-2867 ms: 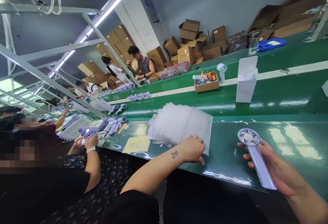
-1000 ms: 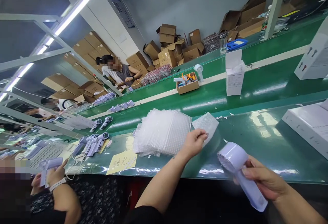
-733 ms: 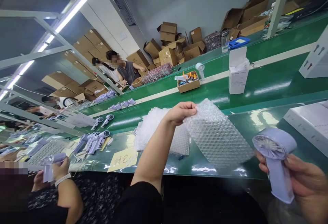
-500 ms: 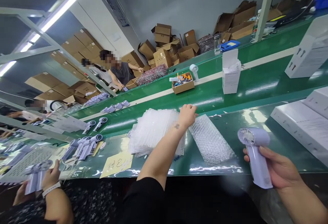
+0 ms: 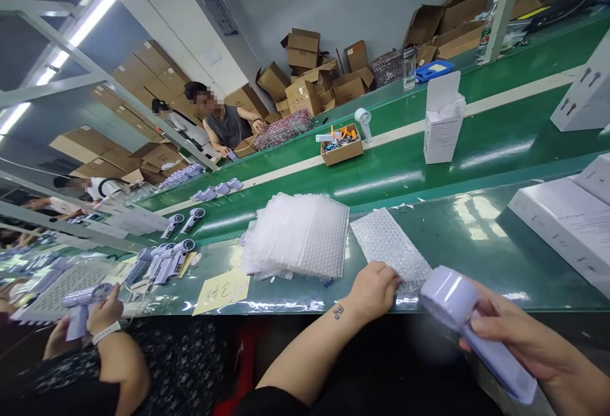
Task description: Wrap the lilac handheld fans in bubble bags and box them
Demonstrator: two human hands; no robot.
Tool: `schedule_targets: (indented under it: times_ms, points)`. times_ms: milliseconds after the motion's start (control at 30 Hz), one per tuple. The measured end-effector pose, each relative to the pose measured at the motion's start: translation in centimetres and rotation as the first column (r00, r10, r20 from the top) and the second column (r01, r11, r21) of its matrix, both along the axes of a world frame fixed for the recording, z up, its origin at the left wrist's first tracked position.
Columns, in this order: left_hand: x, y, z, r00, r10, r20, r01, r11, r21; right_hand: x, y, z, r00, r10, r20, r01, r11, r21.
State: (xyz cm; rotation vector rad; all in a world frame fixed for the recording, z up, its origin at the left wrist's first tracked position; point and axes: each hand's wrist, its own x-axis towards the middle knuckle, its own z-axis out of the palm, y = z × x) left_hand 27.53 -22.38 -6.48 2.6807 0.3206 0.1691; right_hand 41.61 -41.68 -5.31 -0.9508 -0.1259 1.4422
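Toward four o'clock, low in our view, our right hand is closed around the handle of a lilac handheld fan, thumb along the near side and fingers wrapped behind. We see the fan tilted, its head up toward ten o'clock and its handle end down toward four, the edge of the head slightly blurred. The head overlaps the near corner of a single bubble-wrap bag; we cannot tell whether they touch.

That bag lies flat on the green bench, toward four o'clock from the centre. At about half past four, our left hand is palm down at its near-left edge, fingers loosely bent and close together; we cannot tell whether they pinch the plastic or only rest there.

Just below centre, at six o'clock, we have a fanned stack of bubble-wrap bags, and at half past seven a yellow note. White boxes lie at three o'clock. Beside us at eight o'clock, a co-worker's hands hold another lilac fan.
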Motion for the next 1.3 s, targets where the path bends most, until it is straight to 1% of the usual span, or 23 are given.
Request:
schedule_targets:
  times_ms: [100, 233, 267, 333, 367, 433, 500, 533, 600, 667, 700, 733, 767, 833, 900, 933, 967, 1033, 1067, 1100, 1167, 1233, 1300]
  points:
    - [0.0, -0.3, 1.1, 0.985, 0.100, 0.141, -0.065, 0.970, -0.234, -1.7, 1.1, 0.8, 0.994, 0.047, 0.095, -0.048, 0.999, 0.011]
    - [-0.4, -0.6, 2.0, 0.943, 0.224, 0.248, -0.089, 0.883, -0.461, -1.8, 2.8, 1.3, 0.977, 0.166, 0.135, -0.177, 0.982, 0.071]
    - [-0.6, -0.6, 2.1, 0.923, 0.281, 0.262, -0.114, 0.852, -0.511, -1.8, 3.1, 1.4, 0.976, 0.168, 0.139, -0.179, 0.982, 0.068]
    - [-0.9, -0.7, 2.3, 0.875, 0.382, 0.299, -0.150, 0.799, -0.583, -1.9, 3.5, 1.4, 0.980, 0.118, 0.162, -0.122, 0.992, 0.015]
    - [-1.0, -0.8, 2.5, 0.854, 0.398, 0.336, -0.142, 0.798, -0.586, -2.1, 3.6, 1.4, 0.981, 0.084, 0.175, -0.083, 0.996, -0.011]
    - [-1.1, -1.1, 2.7, 0.825, 0.338, 0.452, -0.082, 0.864, -0.496, -2.9, 3.7, 1.2, 0.982, 0.032, 0.188, -0.024, 0.999, -0.045]
    - [-1.0, -1.5, 3.0, 0.802, 0.216, 0.556, -0.014, 0.939, -0.344, -3.7, 3.8, 1.1, 0.983, 0.009, 0.182, 0.002, 0.998, -0.064]
    - [-0.9, -1.7, 3.1, 0.792, 0.190, 0.580, -0.011, 0.954, -0.299, -4.2, 3.8, 1.1, 0.983, -0.005, 0.186, 0.019, 0.997, -0.073]
    - [-0.5, -1.8, 3.2, 0.772, 0.267, 0.576, -0.077, 0.940, -0.333, -4.8, 4.0, 1.4, 0.977, -0.043, 0.207, 0.060, 0.995, -0.076]
    - [-0.3, -1.8, 3.2, 0.762, 0.376, 0.528, -0.156, 0.896, -0.415, -4.9, 4.2, 1.9, 0.974, -0.079, 0.214, 0.096, 0.993, -0.069]
    - [-0.4, -1.7, 3.1, 0.762, 0.384, 0.522, -0.168, 0.895, -0.413, -4.8, 4.3, 2.2, 0.975, -0.095, 0.203, 0.111, 0.991, -0.069]
    - [-0.6, -1.6, 2.9, 0.767, 0.345, 0.541, -0.156, 0.918, -0.365, -4.6, 4.3, 2.5, 0.978, -0.108, 0.181, 0.123, 0.990, -0.073]
    - [-0.9, -1.5, 2.6, 0.773, 0.267, 0.575, -0.124, 0.953, -0.275, -4.4, 4.3, 2.7, 0.981, -0.114, 0.155, 0.127, 0.989, -0.081]
    - [-1.5, -1.3, 1.8, 0.778, 0.067, 0.624, -0.052, 0.998, -0.043, -4.0, 4.3, 2.8, 0.987, -0.107, 0.116, 0.118, 0.989, -0.091]
    - [-1.8, -1.3, 1.1, 0.778, -0.089, 0.622, 0.003, 0.990, 0.138, -4.0, 4.5, 2.7, 0.987, -0.108, 0.121, 0.120, 0.988, -0.098]
    - [-1.7, -1.3, 0.8, 0.781, -0.122, 0.612, 0.012, 0.983, 0.181, -4.1, 4.6, 2.5, 0.983, -0.120, 0.142, 0.134, 0.987, -0.094]
    - [-1.5, -1.4, 0.6, 0.790, -0.116, 0.602, 0.002, 0.982, 0.187, -4.3, 4.7, 2.4, 0.976, -0.141, 0.169, 0.157, 0.984, -0.086]
    - [-0.9, -1.6, 0.6, 0.816, -0.012, 0.578, -0.073, 0.990, 0.124, -4.6, 5.0, 2.3, 0.961, -0.171, 0.217, 0.191, 0.979, -0.072]
    - [-0.5, -1.7, 0.6, 0.825, 0.039, 0.564, -0.110, 0.990, 0.093, -4.6, 5.1, 2.4, 0.960, -0.166, 0.226, 0.187, 0.980, -0.071]
    - [-0.3, -1.8, 0.6, 0.833, 0.044, 0.551, -0.113, 0.989, 0.091, -4.4, 5.2, 2.5, 0.964, -0.155, 0.216, 0.174, 0.982, -0.075]
    - [-0.1, -1.7, 0.6, 0.845, -0.082, 0.528, -0.023, 0.982, 0.190, -3.7, 5.0, 2.9, 0.981, -0.129, 0.146, 0.143, 0.986, -0.088]
    - [-0.2, -1.5, 0.5, 0.838, -0.212, 0.503, 0.054, 0.949, 0.311, -2.8, 4.8, 3.2, 0.989, -0.127, 0.073, 0.134, 0.986, -0.100]
    - [-0.3, -1.1, 0.3, 0.850, -0.202, 0.487, 0.032, 0.942, 0.335, -2.0, 4.6, 3.2, 0.986, -0.153, 0.063, 0.159, 0.980, -0.122]
